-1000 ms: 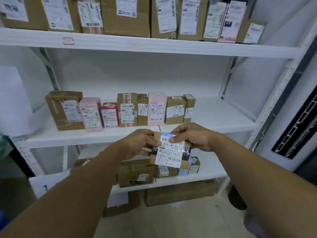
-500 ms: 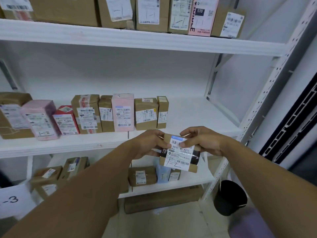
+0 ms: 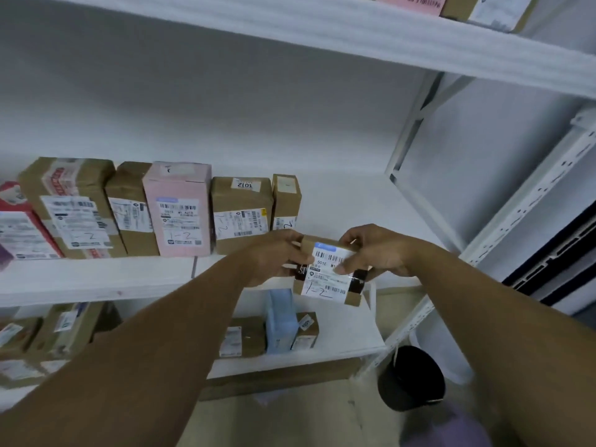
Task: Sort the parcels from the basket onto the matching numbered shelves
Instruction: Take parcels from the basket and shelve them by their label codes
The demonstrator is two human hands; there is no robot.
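Between the two hands, just in front of the middle shelf [image 3: 96,279], a small brown parcel [image 3: 329,272] is held in the air, tilted slightly. The left hand [image 3: 274,256] grips its left side with curled fingers. The right hand [image 3: 374,253] pinches its upper right corner, with the thumb lying across the white label. That label has a blue strip and a barcode at the top, the printed characters "501E", and a handwritten "1-2" near the bottom. A black band of tape crosses the box under the label, and its white lettering is mostly hidden.

Behind and to the left of the hands, a row of parcels stands upright on the middle shelf. The nearest is a narrow brown box [image 3: 286,201], partly hidden by the left hand. Next to it is a brown box [image 3: 242,214] with a top sticker whose digits look like "3012". Further left, a pink box [image 3: 177,208] carries a barcode label marked "1-2" by hand. Beyond another brown box, a larger one [image 3: 71,208] with red-printed tape also shows "1-2". A red parcel [image 3: 19,230] sits at the far left edge.

Below the hands, the lower shelf [image 3: 322,353] holds a light blue packet [image 3: 280,321] between small brown boxes. Lower right of the hands, a black bin [image 3: 409,379] stands on the floor beside the perforated white post [image 3: 532,201]. Above the hands, the upper shelf [image 3: 354,30] carries a pink box [image 3: 409,1] whose print is cut off.
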